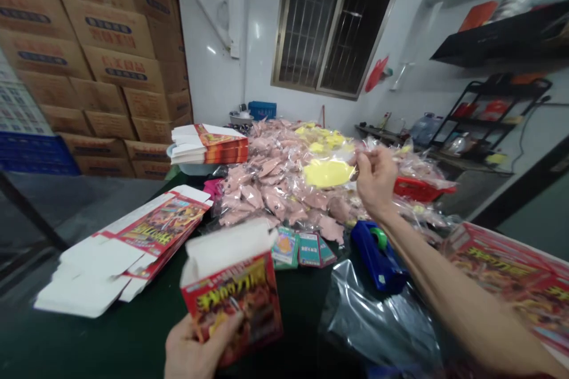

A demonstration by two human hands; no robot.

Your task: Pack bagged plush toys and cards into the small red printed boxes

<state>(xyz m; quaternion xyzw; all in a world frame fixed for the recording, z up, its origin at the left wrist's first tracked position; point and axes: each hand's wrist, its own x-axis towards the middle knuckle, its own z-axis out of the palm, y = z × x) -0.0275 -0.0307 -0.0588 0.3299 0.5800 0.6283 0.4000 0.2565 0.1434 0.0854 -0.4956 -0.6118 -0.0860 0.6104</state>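
Left hand: the left hand (191,348) sat nearest the camera at the bottom edge, its fingers (222,327) clamped on the lower part of a red printed cardboard box (233,296) whose white top flap stood open.
Desk: the dark green desk (111,337) carried a fanned stack of flattened red-and-white box blanks (128,249) to the left of the held box, and a crumpled clear plastic sheet (377,314) to its right.
Middle ground: a few small green card packs (302,249) lay just behind the box, with a blue tape dispenser (377,254) near them, under the right forearm.
Right hand: the right hand (377,180) was stretched out over the heap, fingers (362,161) pinched together on a clear bag holding a yellow piece (326,173).
Heap: a wide pile of pink pieces in clear bags (275,183) covered the far desk, with a red plastic basket (420,189) at its right edge.
Far left: another stack of flat red box blanks (208,145) rested beyond, and brown cardboard cartons (102,53) were stacked against the wall.
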